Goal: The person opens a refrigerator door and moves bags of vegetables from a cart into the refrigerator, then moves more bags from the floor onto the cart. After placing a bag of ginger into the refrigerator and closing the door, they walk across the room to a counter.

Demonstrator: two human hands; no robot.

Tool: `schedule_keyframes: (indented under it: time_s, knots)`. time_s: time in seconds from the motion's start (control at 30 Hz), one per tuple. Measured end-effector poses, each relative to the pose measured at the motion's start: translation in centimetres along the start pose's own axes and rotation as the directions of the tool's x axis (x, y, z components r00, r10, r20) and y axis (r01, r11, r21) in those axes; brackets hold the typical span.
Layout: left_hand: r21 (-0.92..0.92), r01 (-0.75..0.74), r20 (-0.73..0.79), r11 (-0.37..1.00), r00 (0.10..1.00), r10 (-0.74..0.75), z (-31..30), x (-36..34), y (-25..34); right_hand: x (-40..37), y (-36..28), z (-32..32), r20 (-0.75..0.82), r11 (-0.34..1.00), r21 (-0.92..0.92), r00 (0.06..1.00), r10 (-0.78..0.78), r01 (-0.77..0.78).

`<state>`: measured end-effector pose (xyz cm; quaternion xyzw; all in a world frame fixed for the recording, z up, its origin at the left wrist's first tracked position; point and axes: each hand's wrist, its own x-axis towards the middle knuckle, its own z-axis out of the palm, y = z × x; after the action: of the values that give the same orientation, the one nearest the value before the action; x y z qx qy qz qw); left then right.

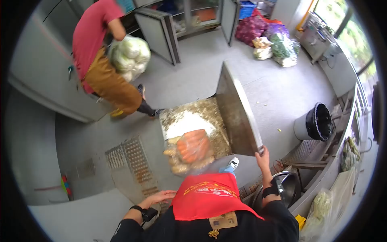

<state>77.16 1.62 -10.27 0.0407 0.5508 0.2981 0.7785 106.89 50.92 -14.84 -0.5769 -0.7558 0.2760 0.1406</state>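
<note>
My right hand [263, 156] grips the near upper corner of an upright metal panel [238, 109] on a low, stained platform cart [169, 117]. On the near part of the platform lies a clear plastic bag of carrots [194, 146]. Beside and below it is another clear bag of tan produce [181, 164], too blurred to name. My left hand [160, 197] is held low beside my red apron [209, 193], fingers stretched out, with nothing in it.
A person in a pink shirt [90, 36] carries a bag of pale green vegetables [130, 56] at left. Open cabinet doors [159, 36] stand beyond. Bagged produce [278, 42] sits at the back. A lined bin [308, 125] and metal bowls [287, 183] are at right; floor grates [137, 157] at left.
</note>
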Motion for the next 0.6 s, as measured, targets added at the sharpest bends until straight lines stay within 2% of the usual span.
schedule_keyframes:
  time_s: [0.03, 0.07, 0.1, 0.17, 0.2, 0.23, 0.27, 0.37, 0.4, 0.47, 0.57, 0.6]
  knots:
    - [-0.047, 0.020, -0.019, 0.999, 1.000, -0.021, 1.2, -0.2, 2.3, 0.8, 1.2, 0.1, -0.048, 0.998, -0.003, 0.996, -0.070, 0.070]
    - [-0.007, 0.015, -0.038, 1.000, 0.999, -0.015, 1.5, 0.9, 4.3, 1.5, 1.1, -0.7, 0.024, 0.996, 0.086, 0.999, 0.025, -0.027]
    - [0.031, 0.009, -0.060, 0.999, 0.998, -0.007, 2.1, 2.1, 6.3, 1.9, 0.0, -2.3, 0.129, 0.991, 0.117, 0.990, 0.054, -0.070]
    - [0.115, -0.002, -0.082, 0.993, 0.997, 0.012, 4.1, 5.2, 10.9, 2.7, -0.2, -4.2, 0.241, 0.988, 0.134, 0.970, 0.039, -0.073]
    - [0.159, -0.003, -0.082, 0.987, 0.996, 0.016, 5.4, 6.7, 14.5, 4.2, 1.6, -4.1, 0.387, 0.954, 0.249, 0.920, 0.058, -0.165]
    - [0.202, -0.007, -0.084, 0.979, 0.996, 0.025, 6.9, 8.3, 17.3, 5.3, 4.1, -3.2, 0.496, 0.892, 0.397, 0.868, -0.009, -0.217]
    - [0.232, -0.019, -0.072, 0.973, 0.997, 0.036, 8.1, 10.5, 19.6, 6.1, 5.7, -3.3, 0.558, 0.872, 0.451, 0.823, -0.110, -0.189]
    - [0.409, -0.142, 0.006, 0.902, 0.988, 0.153, 13.8, 15.7, 27.7, 7.1, 5.7, -8.0, 0.601, 0.782, 0.561, 0.783, -0.159, -0.272]
    - [0.576, -0.259, -0.007, 0.776, 0.947, 0.322, 15.4, 17.7, 29.5, 8.0, 7.4, -9.0, 0.635, 0.771, 0.561, 0.754, -0.169, -0.300]
    - [0.833, -0.389, 0.073, 0.394, 0.782, 0.618, 18.0, 21.2, 33.0, 9.7, 10.6, -10.8, 0.696, 0.750, 0.559, 0.692, -0.192, -0.354]
    - [0.945, -0.308, 0.164, 0.107, 0.734, 0.659, 23.2, 21.8, 38.8, 12.5, 13.4, -15.2, 0.771, 0.745, 0.451, 0.635, -0.048, -0.491]
    - [0.970, -0.230, 0.225, -0.076, 0.738, 0.636, 23.4, 22.9, 39.1, 13.4, 14.3, -16.0, 0.766, 0.728, 0.453, 0.642, -0.024, -0.514]
